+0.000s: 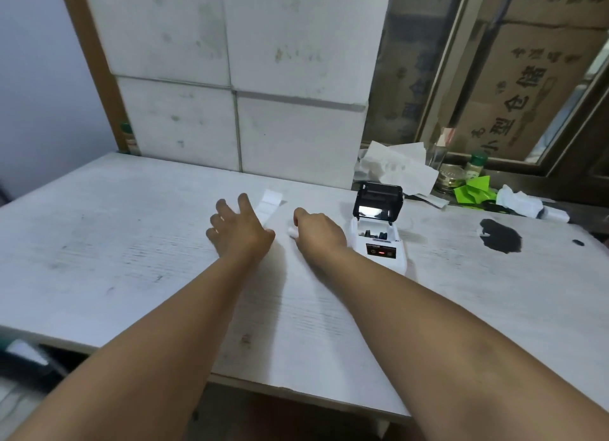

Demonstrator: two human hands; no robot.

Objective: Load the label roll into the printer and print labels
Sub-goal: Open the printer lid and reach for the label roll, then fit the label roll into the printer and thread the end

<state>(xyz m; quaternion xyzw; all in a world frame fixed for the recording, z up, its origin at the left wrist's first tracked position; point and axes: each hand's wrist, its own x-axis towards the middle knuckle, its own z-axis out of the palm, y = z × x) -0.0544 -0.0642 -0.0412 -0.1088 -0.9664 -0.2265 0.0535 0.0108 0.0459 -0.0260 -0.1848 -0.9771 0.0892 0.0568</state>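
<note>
Both arms are stretched out over the white bench [131, 243]. The left hand [239, 228] is spread, fingers fanned apart and grasping nothing, its fingertips at the near end of a strip of white labels [271, 203] that lies flat on the bench and runs away toward the wall. The right hand [318, 231] is curled loosely, knuckles up, with a small white thing [292, 232] showing at its left edge, just under the fingers (probably the label roll, though most of it is hidden and I cannot tell whether the fingers actually grip it or only rest against it). The strip and that white piece sit close together in the gap between the two hands.

Just to the right of the right hand stands the small white printer [379, 239], its black lid [378, 200] tipped up and back, the paper bay open, and a dark front panel with a little red mark facing the person. Farther right a black stain [501, 235] marks the bench. Behind the printer, crumpled white paper [395, 167], green scraps [473, 191], a green-capped bottle [474, 167] and cardboard boxes [527, 88] crowd the window side. White foam blocks [237, 78] stand stacked along the back edge.
</note>
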